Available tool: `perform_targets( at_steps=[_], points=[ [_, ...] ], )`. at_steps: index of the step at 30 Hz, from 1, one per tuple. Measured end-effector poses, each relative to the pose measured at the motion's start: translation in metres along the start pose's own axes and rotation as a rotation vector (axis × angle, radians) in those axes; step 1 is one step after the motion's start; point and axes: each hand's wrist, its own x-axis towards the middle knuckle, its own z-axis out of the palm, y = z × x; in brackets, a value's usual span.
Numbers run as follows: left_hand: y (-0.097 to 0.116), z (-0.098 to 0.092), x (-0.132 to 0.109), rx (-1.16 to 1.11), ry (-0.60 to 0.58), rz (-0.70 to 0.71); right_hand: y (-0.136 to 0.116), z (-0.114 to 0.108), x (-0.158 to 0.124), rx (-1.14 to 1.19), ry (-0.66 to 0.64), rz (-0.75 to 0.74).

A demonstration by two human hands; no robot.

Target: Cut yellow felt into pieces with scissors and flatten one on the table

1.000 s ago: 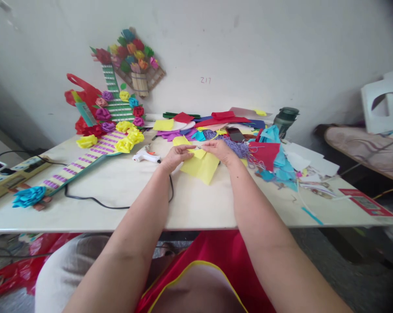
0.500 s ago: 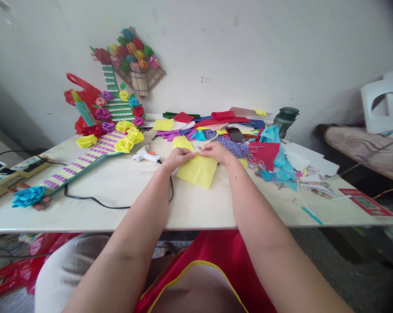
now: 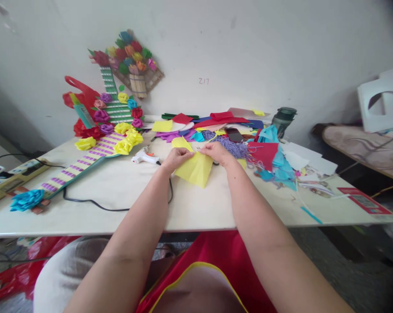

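Note:
A yellow sheet of crepe paper (image 3: 196, 170) hangs between my two hands just over the white table. My left hand (image 3: 178, 158) pinches its upper left edge between thumb and fingers. At the upper right edge, my right hand (image 3: 215, 151) is closed on the same sheet. The fingertips of both hands are a short gap apart. Another piece of yellow paper (image 3: 181, 142) lies behind my left hand. A white glue gun (image 3: 145, 155) rests on the table to the left, its black cord running under my left forearm.
Left stands a green and purple-striped guitar shape (image 3: 82, 166) with paper flowers. Behind my hands lie stacked coloured sheets (image 3: 180, 126), purple shredded paper (image 3: 233, 147) and a phone (image 3: 234, 134). A dark bottle (image 3: 284, 121), blue scraps (image 3: 279, 167) and a power strip (image 3: 17, 178) flank them.
My fingertips have drawn slightly apart along the sheet's top edge. The sheet's lower right corner has folded inward and the paper looks narrower.

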Motion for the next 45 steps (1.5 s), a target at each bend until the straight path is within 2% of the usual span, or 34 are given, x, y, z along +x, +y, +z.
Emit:
perform_targets(
  at_steps=[5,12,21,27,32,35,38,41,45],
  points=[
    [0.0,0.0,0.001,-0.055,-0.021,0.018,-0.001,0.002,0.0,-0.059,0.04,-0.04],
    [0.004,0.0,-0.005,-0.094,-0.08,0.018,-0.006,0.002,-0.004,-0.117,-0.018,-0.079],
    [-0.003,0.0,0.001,-0.084,-0.058,0.08,-0.003,0.001,-0.002,-0.221,0.012,-0.083],
    [-0.003,0.008,0.001,-0.158,-0.078,0.045,-0.006,0.004,-0.003,-0.273,0.001,-0.126],
    [-0.002,0.01,0.002,-0.143,-0.041,0.01,-0.004,0.005,-0.002,-0.147,-0.001,-0.052],
    [-0.003,0.008,0.004,-0.127,-0.015,0.034,-0.003,0.001,-0.002,-0.032,0.013,-0.032],
    [-0.005,0.007,0.006,-0.128,-0.003,0.063,-0.003,0.0,-0.003,0.062,-0.042,-0.041],
    [-0.006,0.007,0.006,-0.116,0.009,0.074,-0.004,0.002,-0.003,0.07,-0.085,-0.027],
    [-0.006,0.007,0.004,-0.1,-0.025,0.026,-0.005,0.004,-0.003,0.047,-0.032,-0.033]
  ],
)
